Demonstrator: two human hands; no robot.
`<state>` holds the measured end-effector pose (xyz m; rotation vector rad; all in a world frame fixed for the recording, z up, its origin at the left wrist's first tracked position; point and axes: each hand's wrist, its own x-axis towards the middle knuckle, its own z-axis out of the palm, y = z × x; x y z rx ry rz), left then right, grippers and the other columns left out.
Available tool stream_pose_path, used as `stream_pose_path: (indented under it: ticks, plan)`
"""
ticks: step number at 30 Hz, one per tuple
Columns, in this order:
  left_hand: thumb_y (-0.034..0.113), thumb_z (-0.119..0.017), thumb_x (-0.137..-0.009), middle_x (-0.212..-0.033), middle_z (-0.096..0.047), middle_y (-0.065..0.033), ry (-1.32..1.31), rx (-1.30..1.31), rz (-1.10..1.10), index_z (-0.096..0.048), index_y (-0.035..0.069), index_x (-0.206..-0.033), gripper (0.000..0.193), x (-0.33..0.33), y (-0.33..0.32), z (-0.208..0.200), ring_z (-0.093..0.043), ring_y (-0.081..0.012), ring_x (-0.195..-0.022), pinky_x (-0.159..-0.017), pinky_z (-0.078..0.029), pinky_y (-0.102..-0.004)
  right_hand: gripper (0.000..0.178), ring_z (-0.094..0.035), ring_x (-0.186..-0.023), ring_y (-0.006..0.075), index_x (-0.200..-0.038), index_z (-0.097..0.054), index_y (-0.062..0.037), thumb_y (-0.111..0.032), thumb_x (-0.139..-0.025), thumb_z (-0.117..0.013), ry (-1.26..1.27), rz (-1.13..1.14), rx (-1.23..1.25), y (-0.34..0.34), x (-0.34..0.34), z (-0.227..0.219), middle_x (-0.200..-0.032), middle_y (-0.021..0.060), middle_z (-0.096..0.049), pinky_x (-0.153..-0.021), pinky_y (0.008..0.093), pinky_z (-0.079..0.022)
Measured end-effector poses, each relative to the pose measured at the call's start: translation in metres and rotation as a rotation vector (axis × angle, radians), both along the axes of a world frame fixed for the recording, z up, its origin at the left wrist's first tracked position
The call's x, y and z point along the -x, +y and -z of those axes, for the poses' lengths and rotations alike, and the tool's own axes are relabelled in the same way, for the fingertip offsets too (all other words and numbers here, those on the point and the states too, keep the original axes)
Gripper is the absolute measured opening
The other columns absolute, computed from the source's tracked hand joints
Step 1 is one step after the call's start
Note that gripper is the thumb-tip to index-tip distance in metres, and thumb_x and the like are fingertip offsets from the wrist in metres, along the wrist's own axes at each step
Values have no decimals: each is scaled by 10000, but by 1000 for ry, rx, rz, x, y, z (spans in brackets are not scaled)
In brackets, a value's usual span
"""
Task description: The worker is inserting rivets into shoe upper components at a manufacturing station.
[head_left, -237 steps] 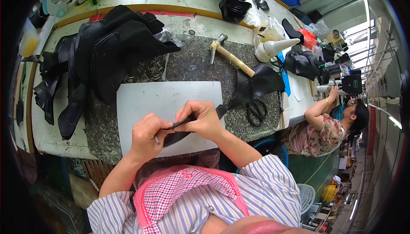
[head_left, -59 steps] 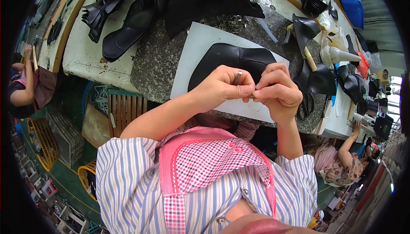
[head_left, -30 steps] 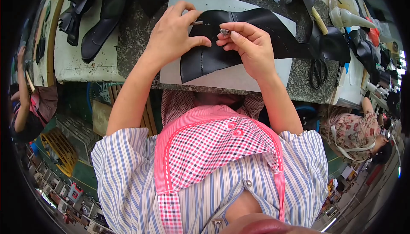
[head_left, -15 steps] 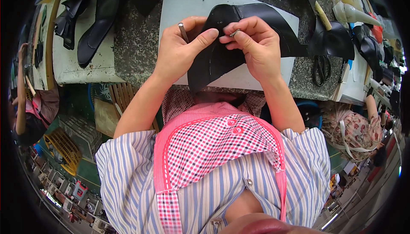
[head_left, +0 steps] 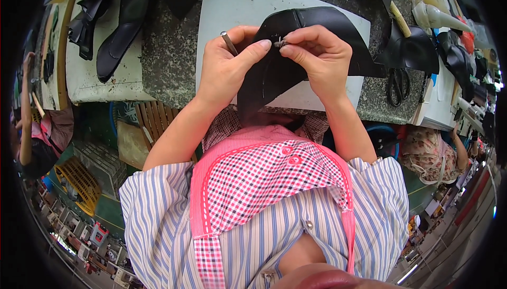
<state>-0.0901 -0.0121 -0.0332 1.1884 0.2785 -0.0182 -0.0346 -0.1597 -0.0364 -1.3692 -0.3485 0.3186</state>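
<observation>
A curved black leather piece (head_left: 311,41) is lifted off a white cutting board (head_left: 237,9) on the speckled worktable (head_left: 169,51). My left hand (head_left: 227,67) pinches the piece's near edge with thumb and forefinger, and a thin metal rod tool (head_left: 228,42) sticks up between its fingers. My right hand (head_left: 317,57) pinches the same edge from the other side; a small metal bit shows between the fingertips, and the two hands almost touch. The lower flap of leather hangs down toward my chest.
Black scissors (head_left: 396,86) lie right of the board, a wooden-handled hammer (head_left: 398,17) above them. Black leather shoe parts (head_left: 113,30) are heaped at upper left, pale shoe lasts (head_left: 438,9) at upper right. Other people sit at far left (head_left: 37,130) and lower right (head_left: 438,152).
Over the frames I lifted the black leather piece off the board and drew it closer. Since half a second ago my fingertips have closed together on its edge.
</observation>
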Motion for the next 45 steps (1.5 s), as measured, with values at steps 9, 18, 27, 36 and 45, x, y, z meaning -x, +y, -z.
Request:
stream_pose_path:
  ticks: [9, 18, 27, 36, 45]
  plan:
    - [74, -594, -758, -793, -609, -42, 12, 87, 34, -574, -42, -929, 208, 1, 1, 1, -552, -69, -711, -659, -446, -196, 127, -536, -688, 109, -729, -630, 17, 90, -630, -657, -130, 21, -12, 2, -6, 6, -740, 52, -572, -607, 200, -432]
    - [87, -650, -727, -710, -578, 4, -35, 25, 15, -583, -24, -918, 231, 2, -1, 4, -506, -36, -632, -570, -404, -169, 111, -534, -680, 110, -718, -628, 19, 71, -626, -663, -86, -9, 1, 1, -6, 7, -726, 49, -573, -608, 207, -426]
    - [81, -710, -676, -585, -506, 46, -268, -434, 39, -600, 8, -831, 203, 1, 3, 14, -409, -14, -514, -456, -321, -167, 77, -524, -637, 74, -713, -607, 18, 13, -657, -658, 134, -212, 31, -5, -14, 2, -681, 23, -574, -597, 196, -421]
    - [-4, -687, -668, -657, -567, 11, -112, -131, 55, -603, 1, -815, 170, -3, -7, 9, -491, -30, -592, -523, -391, -165, 78, -516, -609, 64, -676, -580, 7, -8, -672, -657, 97, -106, 24, -6, -4, 5, -665, 20, -565, -582, 190, -419]
    - [-80, -645, -637, -644, -563, -16, -316, -293, 50, -601, 1, -797, 184, 2, -6, 5, -510, -77, -577, -509, -405, -202, 284, -546, -875, 232, -762, -579, -82, -102, -520, -726, -702, -424, 540, -15, -43, -29, -818, 44, -613, -813, 320, -367]
